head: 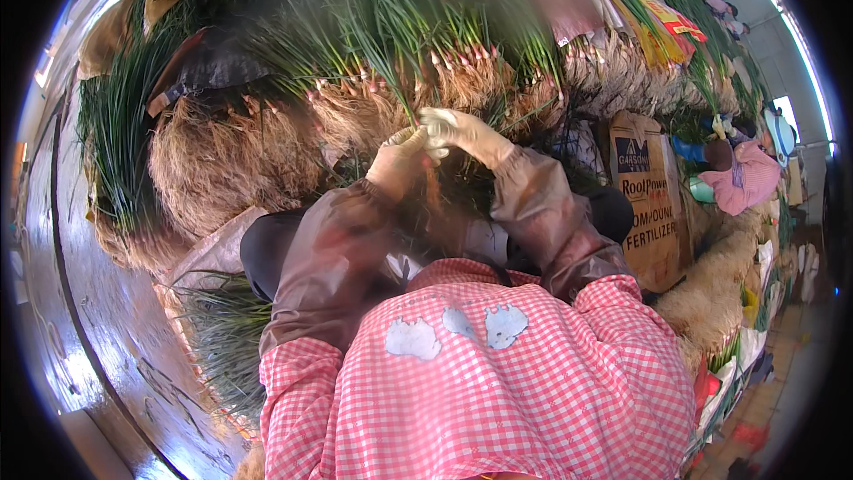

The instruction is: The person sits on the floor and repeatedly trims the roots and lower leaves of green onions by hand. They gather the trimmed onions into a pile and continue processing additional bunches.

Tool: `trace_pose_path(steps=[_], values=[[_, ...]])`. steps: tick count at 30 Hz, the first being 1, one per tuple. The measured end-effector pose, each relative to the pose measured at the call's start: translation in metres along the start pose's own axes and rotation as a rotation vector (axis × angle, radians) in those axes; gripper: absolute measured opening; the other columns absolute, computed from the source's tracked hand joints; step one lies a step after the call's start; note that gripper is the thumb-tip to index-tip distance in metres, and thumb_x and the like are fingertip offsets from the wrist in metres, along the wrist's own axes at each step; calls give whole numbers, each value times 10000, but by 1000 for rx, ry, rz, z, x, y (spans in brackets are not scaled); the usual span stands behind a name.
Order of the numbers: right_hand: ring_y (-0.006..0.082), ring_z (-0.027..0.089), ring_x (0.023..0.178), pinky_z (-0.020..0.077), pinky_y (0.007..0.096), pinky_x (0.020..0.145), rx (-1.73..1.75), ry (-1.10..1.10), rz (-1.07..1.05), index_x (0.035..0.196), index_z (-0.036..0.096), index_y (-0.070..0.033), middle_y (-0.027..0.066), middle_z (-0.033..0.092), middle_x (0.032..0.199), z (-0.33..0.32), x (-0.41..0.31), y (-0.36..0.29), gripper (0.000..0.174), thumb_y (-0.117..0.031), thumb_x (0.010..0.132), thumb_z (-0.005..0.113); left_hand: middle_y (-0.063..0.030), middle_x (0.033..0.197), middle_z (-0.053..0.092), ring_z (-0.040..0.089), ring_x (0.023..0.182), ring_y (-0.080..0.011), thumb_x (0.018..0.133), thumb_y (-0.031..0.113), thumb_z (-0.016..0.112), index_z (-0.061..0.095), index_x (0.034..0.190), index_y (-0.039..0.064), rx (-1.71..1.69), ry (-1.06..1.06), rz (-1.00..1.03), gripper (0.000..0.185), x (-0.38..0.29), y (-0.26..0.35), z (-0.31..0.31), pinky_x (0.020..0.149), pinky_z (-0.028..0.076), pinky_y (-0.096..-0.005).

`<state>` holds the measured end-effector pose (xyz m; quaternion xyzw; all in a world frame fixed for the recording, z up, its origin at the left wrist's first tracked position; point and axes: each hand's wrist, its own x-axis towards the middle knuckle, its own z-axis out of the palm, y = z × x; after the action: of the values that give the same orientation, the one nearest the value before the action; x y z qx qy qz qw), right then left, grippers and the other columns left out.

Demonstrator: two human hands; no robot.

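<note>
Both gloved hands meet above my lap. My left hand (398, 160) pinches the lower stem of a scallion (403, 103), whose green leaves point away from me. Its reddish base and brown roots (433, 190) hang below the fingers. Against the same stem, my right hand (460, 133) has its fingers curled; whether they grip it is hard to tell. Just beyond the hands lies a long row of scallions (460, 57) with pinkish bulbs, their shaggy roots (363, 113) turned towards me. A large mass of dry roots (230, 157) sits left of my left hand.
A printed fertilizer sack (650, 213) stands at my right. Farther right, a person in a blue hat (743, 170) sits by more scallions. More green leaves (230, 340) lie beside my left leg. Wet floor (120, 320) stretches along the left, crossed by a dark groove.
</note>
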<state>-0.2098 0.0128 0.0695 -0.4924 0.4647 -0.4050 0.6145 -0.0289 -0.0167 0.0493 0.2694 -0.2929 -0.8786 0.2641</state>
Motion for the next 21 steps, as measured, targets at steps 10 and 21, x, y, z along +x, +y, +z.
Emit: trace_pose_path(steps=[10,21], values=[[210,590,604,483,332,596,-790,578,41,880,659,-68,71,672,739,16,36,23,271,-330,813,679,-104,885,634,586,718,-167,943,150,487,564,1032,-38,-59,27,-193,222,7,-9,-14,629,486,-267],[180,633,680,503,320,652,-932,874,418,954,682,-89,80,682,805,-163,-103,-24,319,-374,849,583,-113,939,653,615,752,-164,953,204,478,538,1156,-38,200,-139,-180,321,-18,9,-11,707,500,-263]])
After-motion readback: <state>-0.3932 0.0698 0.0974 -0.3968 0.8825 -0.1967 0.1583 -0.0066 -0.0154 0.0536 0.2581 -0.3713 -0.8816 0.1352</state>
